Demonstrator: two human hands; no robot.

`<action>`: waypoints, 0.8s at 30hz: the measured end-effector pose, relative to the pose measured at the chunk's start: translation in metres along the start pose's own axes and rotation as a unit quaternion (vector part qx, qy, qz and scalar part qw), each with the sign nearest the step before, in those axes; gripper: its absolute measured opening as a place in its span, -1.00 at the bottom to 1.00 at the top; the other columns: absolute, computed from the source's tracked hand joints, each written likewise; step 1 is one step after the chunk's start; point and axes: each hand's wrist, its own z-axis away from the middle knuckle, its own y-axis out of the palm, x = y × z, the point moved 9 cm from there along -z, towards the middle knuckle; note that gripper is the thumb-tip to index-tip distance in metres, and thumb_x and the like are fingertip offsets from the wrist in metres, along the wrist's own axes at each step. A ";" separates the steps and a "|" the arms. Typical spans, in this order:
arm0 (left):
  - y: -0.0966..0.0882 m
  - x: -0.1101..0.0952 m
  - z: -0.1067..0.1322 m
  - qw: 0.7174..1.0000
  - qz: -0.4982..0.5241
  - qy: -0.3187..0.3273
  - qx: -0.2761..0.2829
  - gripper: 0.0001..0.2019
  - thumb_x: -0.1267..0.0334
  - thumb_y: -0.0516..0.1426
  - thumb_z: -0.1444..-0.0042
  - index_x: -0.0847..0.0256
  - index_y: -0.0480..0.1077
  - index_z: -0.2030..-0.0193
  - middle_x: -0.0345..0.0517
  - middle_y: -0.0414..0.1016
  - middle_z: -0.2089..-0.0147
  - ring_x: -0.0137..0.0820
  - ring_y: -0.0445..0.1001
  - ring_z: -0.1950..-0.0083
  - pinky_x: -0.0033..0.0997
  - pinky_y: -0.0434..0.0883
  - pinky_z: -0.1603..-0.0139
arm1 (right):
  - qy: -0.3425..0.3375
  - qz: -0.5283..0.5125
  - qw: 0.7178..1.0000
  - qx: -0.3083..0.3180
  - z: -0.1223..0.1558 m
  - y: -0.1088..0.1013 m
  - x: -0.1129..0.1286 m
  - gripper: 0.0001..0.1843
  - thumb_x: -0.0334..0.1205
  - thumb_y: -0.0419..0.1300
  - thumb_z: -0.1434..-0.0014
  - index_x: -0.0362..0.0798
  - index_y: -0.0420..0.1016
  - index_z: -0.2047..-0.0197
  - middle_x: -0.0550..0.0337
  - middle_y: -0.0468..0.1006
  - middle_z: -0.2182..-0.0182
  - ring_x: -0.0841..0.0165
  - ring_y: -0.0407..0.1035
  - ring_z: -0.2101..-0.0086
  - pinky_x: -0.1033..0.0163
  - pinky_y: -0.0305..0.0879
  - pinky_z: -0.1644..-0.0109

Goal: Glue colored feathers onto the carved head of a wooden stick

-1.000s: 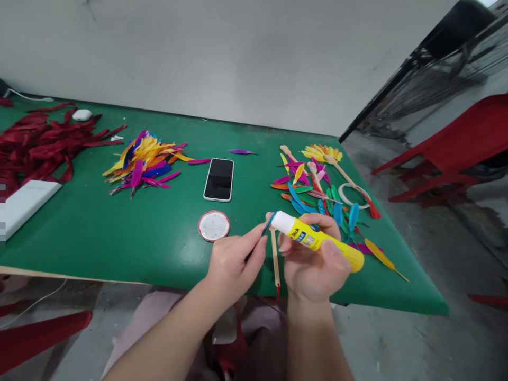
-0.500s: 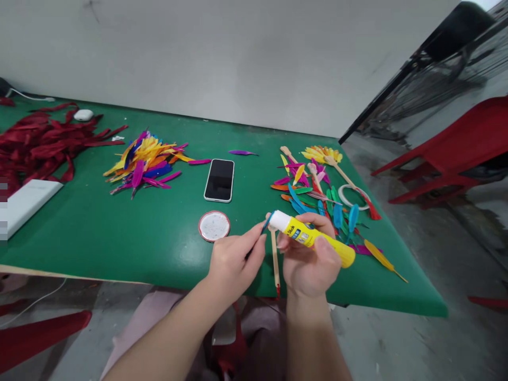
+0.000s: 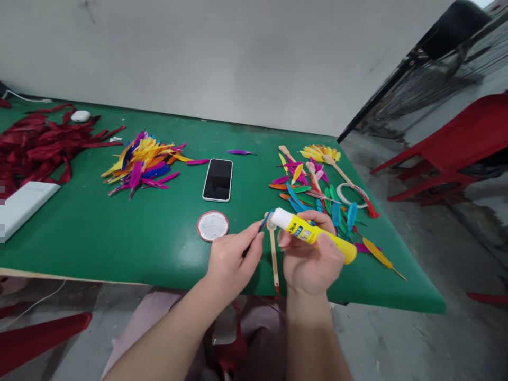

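A dark blue feather [image 3: 265,219] is pinched between the thumb and fingers of my left hand [image 3: 234,255]. My right hand [image 3: 311,259] grips a yellow glue stick [image 3: 317,235], its white end pointing left, right beside the feather's tip. Whether the two touch, I cannot tell. Beneath them on the green table [image 3: 166,238] lies a wooden stick [image 3: 273,259] with a wider head and a red cord at its near end. To the left is a round white lid [image 3: 213,226] with a red rim.
A phone [image 3: 218,180] lies behind the lid. Mixed feathers [image 3: 146,161] are heaped at left, near dark red ribbons [image 3: 43,140] and a white box [image 3: 29,206]. At right are loose feathers [image 3: 297,196], a yellow feather fan [image 3: 320,153] and a white ring [image 3: 347,196]. Red chairs stand beyond.
The white end of the glue stick has shifted slightly right, away from the feather's tip. Both hands keep their grip. The whole view has moved a little.
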 end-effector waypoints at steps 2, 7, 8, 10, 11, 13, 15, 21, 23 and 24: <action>0.001 0.000 0.000 1.000 0.008 -0.006 0.007 -0.75 0.35 0.01 -0.15 0.35 0.44 0.12 -0.27 0.41 0.69 -0.57 0.38 0.66 -0.65 0.31 0.62 | -0.003 -0.007 1.000 -0.004 -0.001 -0.001 0.001 -0.77 -0.07 0.07 0.07 -0.03 0.39 0.38 0.32 0.36 0.68 0.43 0.28 0.71 0.35 0.13 0.65; 0.002 0.002 0.000 0.999 0.031 -0.020 0.017 -0.75 0.35 0.00 -0.15 0.37 0.44 0.12 -0.26 0.41 0.69 -0.56 0.38 0.66 -0.65 0.31 0.61 | 0.015 -0.001 1.000 -0.007 -0.002 -0.001 -0.001 -0.76 -0.07 0.07 0.07 -0.04 0.37 0.39 0.33 0.33 0.75 0.44 0.24 0.73 0.37 0.08 0.67; 0.002 0.002 0.000 0.999 0.035 -0.024 0.018 -0.74 0.35 0.00 -0.15 0.36 0.44 0.12 -0.26 0.42 0.69 -0.56 0.39 0.65 -0.65 0.31 0.61 | 0.017 -0.006 1.000 -0.009 -0.002 0.000 -0.001 -0.76 -0.06 0.06 0.07 -0.03 0.37 0.39 0.33 0.33 0.74 0.44 0.24 0.73 0.37 0.09 0.67; 0.002 0.002 0.000 0.999 0.038 -0.024 0.019 -0.75 0.34 0.00 -0.15 0.34 0.44 0.12 -0.26 0.43 0.68 -0.56 0.39 0.65 -0.64 0.32 0.61 | 0.022 -0.015 1.000 -0.007 -0.001 0.000 -0.001 -0.75 -0.04 0.05 0.07 -0.02 0.36 0.38 0.33 0.33 0.73 0.44 0.24 0.72 0.36 0.10 0.65; 0.002 0.002 -0.001 0.999 0.040 -0.023 0.020 -0.75 0.34 0.00 -0.15 0.34 0.44 0.11 -0.26 0.43 0.68 -0.56 0.39 0.65 -0.64 0.32 0.61 | 0.028 -0.014 0.999 -0.006 -0.001 0.001 -0.002 -0.75 -0.04 0.05 0.07 -0.02 0.35 0.37 0.33 0.33 0.72 0.44 0.24 0.71 0.36 0.10 0.65; 0.002 0.001 -0.001 0.999 0.039 -0.022 0.021 -0.75 0.34 0.00 -0.15 0.34 0.44 0.11 -0.27 0.43 0.68 -0.56 0.39 0.65 -0.65 0.32 0.61 | 0.042 -0.006 0.999 -0.008 0.000 0.000 -0.005 -0.75 -0.03 0.06 0.07 -0.02 0.34 0.37 0.33 0.34 0.70 0.44 0.24 0.71 0.36 0.09 0.64; 0.002 0.002 -0.001 0.999 0.036 -0.024 0.021 -0.75 0.34 0.00 -0.15 0.34 0.44 0.11 -0.27 0.43 0.68 -0.56 0.39 0.65 -0.65 0.32 0.61 | 0.048 -0.006 0.999 -0.007 0.001 0.000 -0.007 -0.74 -0.02 0.06 0.07 -0.01 0.32 0.35 0.33 0.33 0.69 0.43 0.24 0.70 0.34 0.09 0.64; 0.003 0.002 -0.001 0.998 0.044 -0.029 0.027 -0.75 0.34 0.00 -0.15 0.34 0.44 0.12 -0.27 0.42 0.69 -0.57 0.39 0.66 -0.66 0.32 0.61 | 0.050 -0.005 0.999 -0.011 0.001 -0.002 -0.008 -0.74 -0.02 0.05 0.07 -0.02 0.34 0.37 0.33 0.31 0.69 0.44 0.24 0.70 0.34 0.09 0.63; 0.002 0.002 -0.001 0.998 0.043 -0.028 0.028 -0.75 0.34 0.00 -0.15 0.35 0.44 0.12 -0.27 0.43 0.69 -0.56 0.39 0.65 -0.66 0.32 0.61 | 0.053 -0.013 0.998 -0.008 0.001 -0.002 -0.008 -0.74 -0.02 0.04 0.06 -0.02 0.34 0.38 0.32 0.33 0.68 0.44 0.24 0.70 0.35 0.08 0.64; 0.002 0.001 -0.001 0.998 0.043 -0.024 0.027 -0.75 0.34 0.01 -0.15 0.36 0.44 0.13 -0.27 0.43 0.69 -0.56 0.40 0.65 -0.66 0.32 0.61 | 0.053 -0.017 0.998 -0.004 0.000 -0.002 -0.008 -0.74 -0.02 0.04 0.06 -0.02 0.34 0.38 0.32 0.33 0.69 0.44 0.24 0.70 0.35 0.08 0.63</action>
